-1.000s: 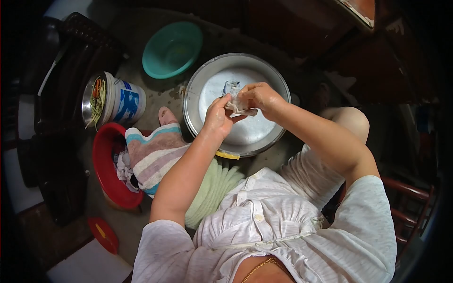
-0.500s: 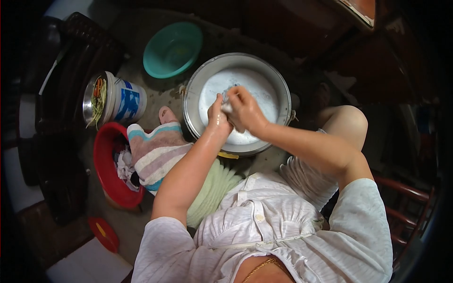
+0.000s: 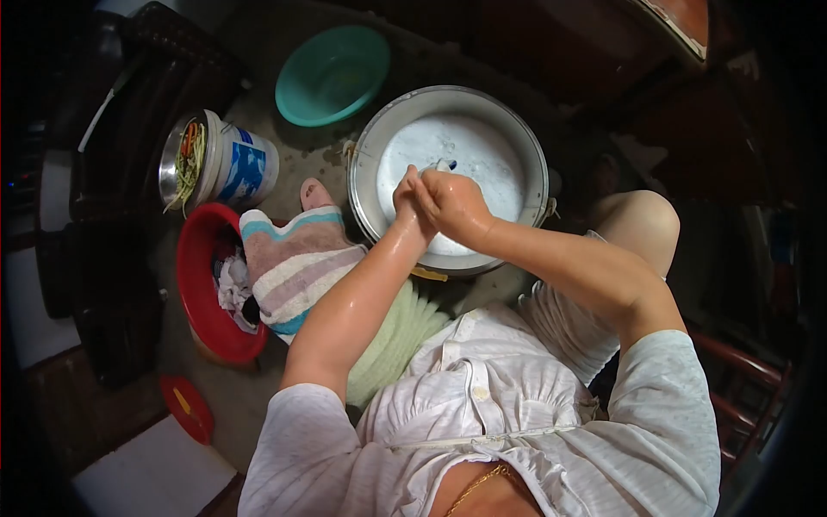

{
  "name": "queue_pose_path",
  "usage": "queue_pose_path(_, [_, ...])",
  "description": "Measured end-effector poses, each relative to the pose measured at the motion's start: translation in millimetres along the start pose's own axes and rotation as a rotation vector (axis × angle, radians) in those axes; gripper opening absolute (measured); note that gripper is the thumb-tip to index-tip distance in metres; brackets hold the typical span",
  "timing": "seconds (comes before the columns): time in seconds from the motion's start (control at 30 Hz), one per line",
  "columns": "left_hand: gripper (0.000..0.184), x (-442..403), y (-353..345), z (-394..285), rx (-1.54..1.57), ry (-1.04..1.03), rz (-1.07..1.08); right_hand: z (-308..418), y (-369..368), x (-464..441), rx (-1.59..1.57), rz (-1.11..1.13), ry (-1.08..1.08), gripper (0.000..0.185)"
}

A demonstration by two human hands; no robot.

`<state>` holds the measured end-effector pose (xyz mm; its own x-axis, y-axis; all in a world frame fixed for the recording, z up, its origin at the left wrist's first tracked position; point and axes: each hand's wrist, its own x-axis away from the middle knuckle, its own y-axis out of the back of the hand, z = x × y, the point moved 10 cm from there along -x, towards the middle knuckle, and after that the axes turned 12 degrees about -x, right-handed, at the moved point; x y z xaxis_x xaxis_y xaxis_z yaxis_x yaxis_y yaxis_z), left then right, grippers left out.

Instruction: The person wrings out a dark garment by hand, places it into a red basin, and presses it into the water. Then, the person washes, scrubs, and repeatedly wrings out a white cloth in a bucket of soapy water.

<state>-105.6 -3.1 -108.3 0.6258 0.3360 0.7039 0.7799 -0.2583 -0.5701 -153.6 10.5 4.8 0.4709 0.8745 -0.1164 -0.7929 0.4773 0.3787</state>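
A large metal pot (image 3: 362, 202) of white, sudsy water (image 3: 491, 164) stands in front of my knees. Over its near side, my left hand (image 3: 411, 205) and my right hand (image 3: 458, 207) are closed and pressed together. Between them is a wet piece of cloth (image 3: 445, 165), whitish with a dark blue patch. Only a small end of it shows beyond the fingers; the rest is hidden in my grip. Both forearms look wet.
A teal basin (image 3: 297, 108) sits behind the pot. To the left stand a white bucket (image 3: 267, 168) under a metal bowl of vegetable scraps (image 3: 191, 164) and a red basin (image 3: 194, 284) of clothes. A striped towel (image 3: 297, 250) covers my left leg.
My hands have closed more tightly together, covering most of the cloth that showed between them before. The pot and surroundings sit slightly higher and further right as the view shifted.
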Motion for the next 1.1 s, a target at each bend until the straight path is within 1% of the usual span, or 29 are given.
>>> queue_pose_path(0.03, [0.04,4,-4,2,0.013,0.049,0.034,11,0,3,-0.005,0.02,0.023,0.032])
queue_pose_path(0.07, [0.04,1,-7,5,0.009,0.052,0.036,6,0,1,-0.005,0.015,0.021,0.032])
queue_pose_path(0.13, [0.044,-7,-6,2,-0.116,-0.064,-0.075,-34,13,-10,0.044,-0.081,-0.08,0.031])
queue_pose_path(0.17, [0.051,16,-24,6,-0.181,0.041,-0.092,-75,22,-19,-0.065,-0.103,-0.295,0.034])
queue_pose_path(0.23, [0.057,6,-35,4,-0.197,-0.019,0.062,-112,27,-19,-0.225,-0.1,-0.473,0.042])
queue_pose_path(0.27, [0.057,2,-33,2,-0.204,-0.021,0.067,-119,27,-21,-0.227,-0.107,-0.47,0.042])
queue_pose_path(0.33, [0.057,3,-26,-12,-0.147,-0.073,0.018,-139,24,-10,-0.545,-0.209,-0.608,0.049])
queue_pose_path(0.37, [0.057,-1,-21,-15,-0.149,-0.071,0.018,-144,26,-10,-0.546,-0.212,-0.609,0.049])
queue_pose_path(0.4, [0.056,-8,-14,-21,-0.173,-0.1,0.015,-145,23,-9,-0.735,-0.202,-0.695,0.05])
queue_pose_path(0.43, [0.056,-13,-7,-26,-0.197,-0.131,0.012,-140,20,-7,-0.925,-0.19,-0.779,0.052])
queue_pose_path(0.47, [0.058,-16,-1,-32,-0.224,-0.177,-0.011,-108,23,-5,-1.006,-0.122,-0.782,0.054])
queue_pose_path(0.5, [0.058,-16,-1,-33,-0.224,-0.177,-0.013,-108,25,-5,-1.007,-0.121,-0.783,0.054])
queue_pose_path(0.57, [0.061,-11,3,-42,-0.222,-0.229,-0.062,-88,15,-9,-0.56,0.281,-0.577,0.051])
queue_pose_path(0.6, [0.061,-11,5,-39,-0.206,-0.159,-0.089,-72,14,-3,-0.553,0.383,-0.552,0.049])
queue_pose_path(0.63, [0.061,-9,4,-40,-0.206,-0.158,-0.089,-77,14,-2,-0.553,0.382,-0.553,0.049])
queue_pose_path(0.7, [0.056,-5,0,-45,-0.196,-0.189,-0.108,-90,7,0,-0.714,0.384,-0.626,0.041])
queue_pose_path(0.73, [0.056,-9,2,-43,-0.195,-0.189,-0.102,-93,8,0,-0.71,0.38,-0.625,0.041])
queue_pose_path(0.8, [0.05,-16,8,-41,-0.31,-0.208,-0.097,-99,12,1,-0.942,0.205,-0.678,0.024])
queue_pose_path(0.83, [0.05,-18,11,-39,-0.31,-0.206,-0.098,-103,7,2,-0.943,0.204,-0.679,0.024])
queue_pose_path(0.9, [0.039,-19,25,-33,-0.309,-0.16,-0.181,-116,10,1,-0.887,-0.013,-0.645,0.018])
queue_pose_path(0.93, [0.039,-21,27,-31,-0.307,-0.158,-0.186,-96,14,3,-0.955,-0.121,-0.595,0.017])
queue_pose_path(0.97, [0.035,-23,30,-30,-0.34,-0.149,-0.211,-85,8,3,-0.88,-0.066,-0.562,0.018])
queue_pose_path(1.03, [0.032,-20,34,-27,-0.367,-0.136,-0.24,-36,7,2,-0.48,0.094,-0.316,0.021])
queue_pose_path(1.1, [0.027,-10,12,-21,-0.256,-0.071,-0.008,14,-1,8,-0.279,0.155,0.135,0.028])
